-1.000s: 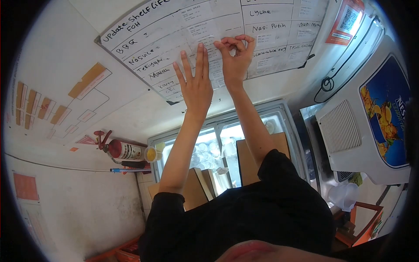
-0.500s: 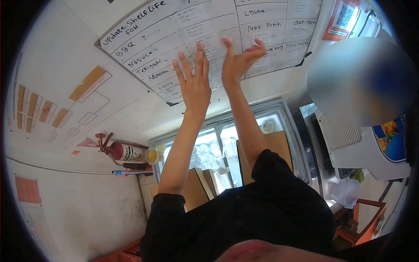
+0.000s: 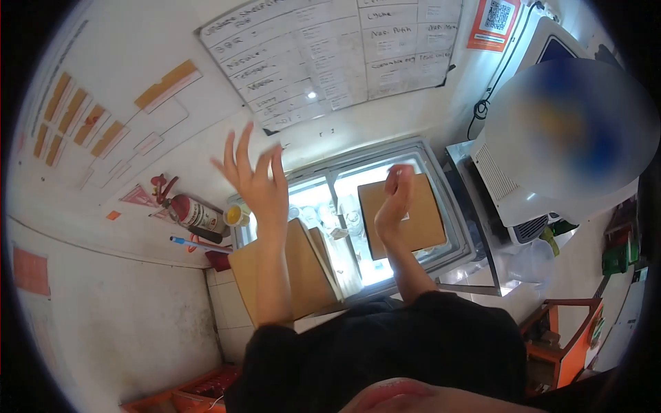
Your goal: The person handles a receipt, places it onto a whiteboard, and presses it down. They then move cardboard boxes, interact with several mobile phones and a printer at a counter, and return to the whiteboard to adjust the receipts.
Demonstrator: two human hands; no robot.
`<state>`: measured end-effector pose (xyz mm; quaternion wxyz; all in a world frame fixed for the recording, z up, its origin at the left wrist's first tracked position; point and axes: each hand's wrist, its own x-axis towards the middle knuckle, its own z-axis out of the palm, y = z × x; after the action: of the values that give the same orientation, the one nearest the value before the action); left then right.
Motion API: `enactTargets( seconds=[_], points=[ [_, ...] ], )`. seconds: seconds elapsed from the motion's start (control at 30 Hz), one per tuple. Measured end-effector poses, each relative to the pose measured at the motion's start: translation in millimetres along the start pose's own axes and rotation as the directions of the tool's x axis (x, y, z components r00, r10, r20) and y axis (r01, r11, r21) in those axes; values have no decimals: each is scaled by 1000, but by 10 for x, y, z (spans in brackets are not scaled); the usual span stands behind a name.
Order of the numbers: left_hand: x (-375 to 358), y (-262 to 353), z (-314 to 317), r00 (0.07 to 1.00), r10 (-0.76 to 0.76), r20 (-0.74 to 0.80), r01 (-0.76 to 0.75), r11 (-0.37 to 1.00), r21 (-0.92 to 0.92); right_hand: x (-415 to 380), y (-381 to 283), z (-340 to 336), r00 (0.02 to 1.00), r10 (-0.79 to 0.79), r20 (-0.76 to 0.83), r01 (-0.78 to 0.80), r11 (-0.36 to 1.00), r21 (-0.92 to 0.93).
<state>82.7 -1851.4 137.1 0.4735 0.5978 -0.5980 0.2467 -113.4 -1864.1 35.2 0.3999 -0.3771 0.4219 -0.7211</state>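
Note:
My left hand (image 3: 260,187) is raised in front of the wall, below the whiteboard's lower left corner. Its fingers are spread, and it holds nothing. Lower and to the right, my right hand (image 3: 394,201) hovers over the brown cardboard box (image 3: 430,210) on the glass-topped chest freezer. Its fingers are curled in and slightly blurred; what they hold, if anything, is hidden. The whiteboard (image 3: 323,58), with handwritten rows and small printed labels, hangs above both hands. Neither hand touches it.
Another brown carton (image 3: 289,275) stands at the freezer's left, near a yellow-filled cup (image 3: 236,215). A fire extinguisher (image 3: 196,215) hangs on the left wall. At the right are a white machine (image 3: 509,186) and an orange frame (image 3: 578,337). A blurred round shape (image 3: 564,131) covers the upper right.
Both hands have come away from the whiteboard and dropped, the left one also moving left. My right fingers have curled in. The view has tilted down, showing more of the freezer and cartons.

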Motion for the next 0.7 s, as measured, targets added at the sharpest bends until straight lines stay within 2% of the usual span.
enactTargets(
  seconds=[0.07, 0.13, 0.2, 0.23, 0.27, 0.3, 0.37, 0.4, 0.47, 0.5, 0.53, 0.57, 0.6, 0.63, 0.7],
  points=[
    [-480, -101, -395, 998, -47, -39, 48, 999, 20, -503, 241, 4, 993, -29, 116, 33, 999, -34],
    [-1000, -96, -915, 980, -197, 29, 196, 980, 41, -1037, 258, 107, 947, 92, 308, -91, 996, -17],
    [-1640, -93, -1453, 943, -333, 7, 331, 941, 68, -1592, -29, 203, 800, 286, 528, -171, 952, -255],
    [-1937, -6, -1765, 849, -528, -9, 528, 849, -9, -1930, -62, 255, 721, 285, 632, -189, 958, -216],
    [-2237, 109, -2090, 715, -699, -19, 695, 713, -92, -2283, -99, 297, 628, 276, 728, -215, 960, -179],
    [-2585, 193, -2432, 694, -717, -63, 714, 697, -67, -2642, -147, 317, 582, 283, 762, -227, 957, -183],
    [-3292, 365, -3138, 720, -648, -248, 690, 706, 160, -3395, -304, 311, 347, 41, 937, -18, 999, -37],
    [-3603, 510, -3520, 698, -653, -295, 713, 674, 195, -3767, -421, 291, 289, 40, 957, -48, 998, -27],
    [-4271, 947, -4286, 347, -856, -382, 929, 369, 18, -4538, -684, 221, 36, -141, 989, -66, 988, 143],
    [-4691, 1083, -4607, 414, -761, -500, 908, 380, 174, -4927, -837, 164, -93, -50, 994, -201, 979, 30],
    [-4965, 1400, -4938, 360, -754, -550, 933, 287, 216, -5314, -1045, 20, -270, 32, 962, -305, 945, -117],
    [-5224, 1705, -5243, 290, -735, -614, 955, 178, 238, -5668, -1267, -137, -361, 37, 932, -344, 923, -170],
    [-5459, 2009, -5482, 245, -689, -682, 968, 130, 216, -5988, -1466, -309, -460, 40, 887, -367, 901, -230],
    [-5707, 2309, -5713, 207, -668, -715, 977, 96, 193, -6371, -1442, -516, -530, -45, 847, -402, 892, -204],
    [-6054, 2920, -6064, 69, -599, -798, 995, -21, 102, -7095, -1588, -1017, -624, -41, 781, -394, 879, -269]
  ],
)
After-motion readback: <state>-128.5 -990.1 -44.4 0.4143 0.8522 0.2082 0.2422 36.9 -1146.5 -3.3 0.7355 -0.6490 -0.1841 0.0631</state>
